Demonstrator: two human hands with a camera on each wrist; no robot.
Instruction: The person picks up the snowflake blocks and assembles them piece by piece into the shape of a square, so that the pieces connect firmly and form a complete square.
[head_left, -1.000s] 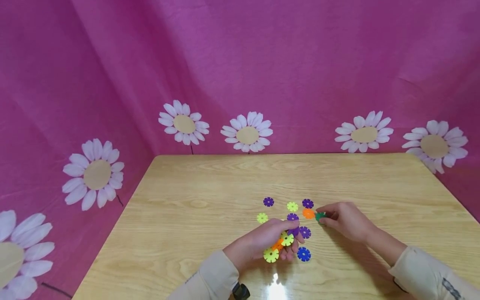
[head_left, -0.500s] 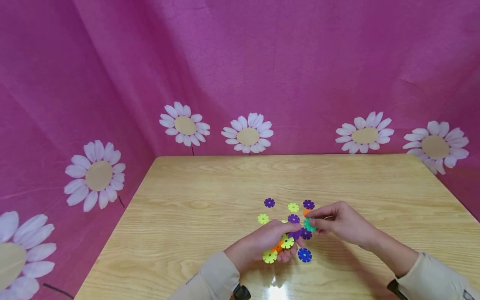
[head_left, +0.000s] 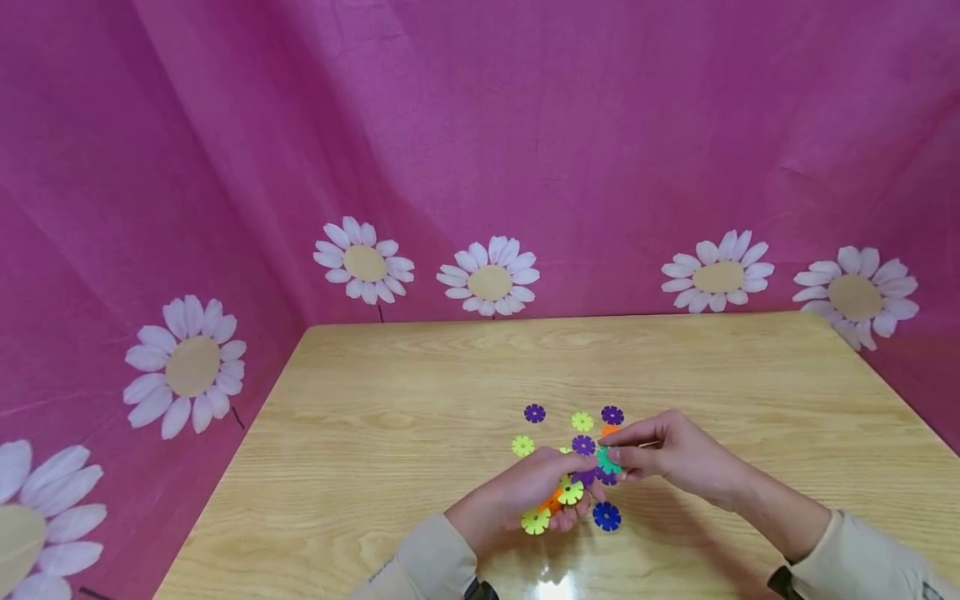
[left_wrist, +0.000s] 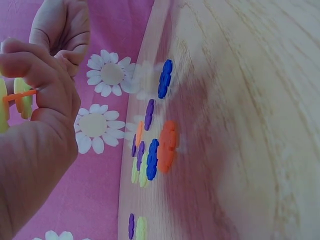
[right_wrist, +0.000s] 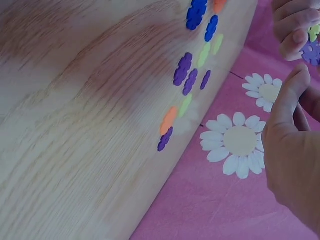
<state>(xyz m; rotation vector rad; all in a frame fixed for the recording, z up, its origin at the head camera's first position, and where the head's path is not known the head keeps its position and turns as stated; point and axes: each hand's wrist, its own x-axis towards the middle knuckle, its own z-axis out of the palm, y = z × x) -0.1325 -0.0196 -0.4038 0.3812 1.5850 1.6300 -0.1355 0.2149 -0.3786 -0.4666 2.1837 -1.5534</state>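
My left hand (head_left: 521, 485) holds a chain of notched plastic discs, some slotted into one another. A purple disc (head_left: 582, 477) sits by its thumb, followed by a yellow disc (head_left: 572, 490), an orange disc (head_left: 551, 502) and another yellow disc (head_left: 536, 522). Between thumb and fingers, my right hand (head_left: 686, 461) pinches a green disc (head_left: 608, 461) right beside the purple one. Whether those two are slotted together cannot be told. In the right wrist view the held purple disc (right_wrist: 312, 53) shows, while the green one is hidden behind the right hand.
Loose discs lie on the wooden table (head_left: 390, 400) around and below the hands: a blue disc (head_left: 607, 517) nearest, several purple and yellow ones farther back. An orange disc (left_wrist: 167, 146) lies under the left hand. A pink flowered curtain (head_left: 480, 125) borders the table.
My right hand has lifted the green disc from beside the loose orange disc and brought it leftward to the purple disc. The left hand keeps its hold, almost still.
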